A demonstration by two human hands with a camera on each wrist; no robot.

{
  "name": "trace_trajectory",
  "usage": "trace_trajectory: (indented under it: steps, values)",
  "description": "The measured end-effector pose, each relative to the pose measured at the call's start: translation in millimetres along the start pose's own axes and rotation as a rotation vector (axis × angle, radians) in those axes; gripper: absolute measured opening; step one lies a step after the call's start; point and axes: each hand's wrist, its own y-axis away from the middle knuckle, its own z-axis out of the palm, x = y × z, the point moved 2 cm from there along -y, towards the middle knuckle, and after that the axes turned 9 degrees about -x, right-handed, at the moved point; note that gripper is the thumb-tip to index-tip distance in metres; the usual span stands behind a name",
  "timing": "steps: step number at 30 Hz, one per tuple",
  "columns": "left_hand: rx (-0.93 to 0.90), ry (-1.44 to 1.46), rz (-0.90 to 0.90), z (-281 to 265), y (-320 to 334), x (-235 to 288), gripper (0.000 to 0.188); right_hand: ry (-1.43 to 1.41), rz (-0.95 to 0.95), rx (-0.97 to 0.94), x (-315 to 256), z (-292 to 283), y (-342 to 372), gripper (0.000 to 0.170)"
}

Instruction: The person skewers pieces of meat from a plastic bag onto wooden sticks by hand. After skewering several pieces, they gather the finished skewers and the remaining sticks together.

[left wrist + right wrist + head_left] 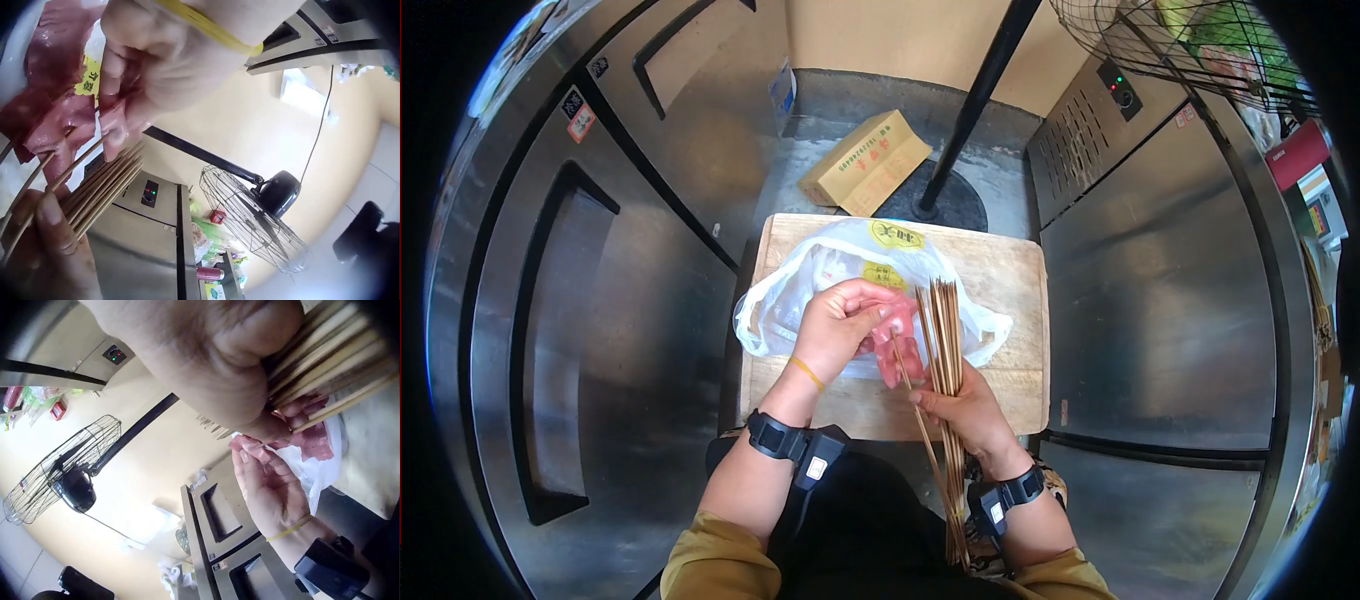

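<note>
In the head view the left hand (840, 325) pinches a piece of pink-red meat (897, 345) above a white plastic bag (800, 270). Beside it the right hand (968, 408) grips a bundle of thin wooden skewers (945, 350), and one skewer (910, 385) held apart by its thumb meets the meat. The left wrist view shows that skewer (78, 164) entering the meat (112, 128) at the left fingertips, with other skewers in further meat (53, 56) alongside. From the right wrist, the left hand (272, 487) is seen close to the right thumb.
The bag lies on a wooden board (1010, 290). Steel cabinets stand at left (650, 300) and right (1160, 290). Behind the board are a cardboard box (865, 165) and a black pole (975, 110) on a round base; a wire fan cage (1140, 40) is at the upper right.
</note>
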Motion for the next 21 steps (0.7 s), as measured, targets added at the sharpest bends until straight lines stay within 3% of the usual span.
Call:
trace_trajectory:
  steps: [9, 12, 15, 18, 21]
  values:
    - [-0.231, -0.150, -0.013, 25, 8, -25, 0.009, -0.052, 0.029, 0.004, 10, -17, 2, 0.041]
    - [-0.190, -0.182, -0.010, 27, 8, -27, 0.013, -0.057, 0.028, 0.009, 11, -20, 4, 0.044]
    - [-0.018, -0.540, 0.301, 30, 7, -28, 0.022, -0.091, 0.005, 0.023, 11, -18, 3, 0.038]
    - [0.090, -0.788, 0.355, 36, 11, -14, 0.028, -0.098, 0.007, 0.034, 9, -18, 4, 0.034]
    - [0.067, -0.698, 0.390, 37, 7, -27, 0.026, -0.104, 0.015, 0.031, 7, -18, 5, 0.032]
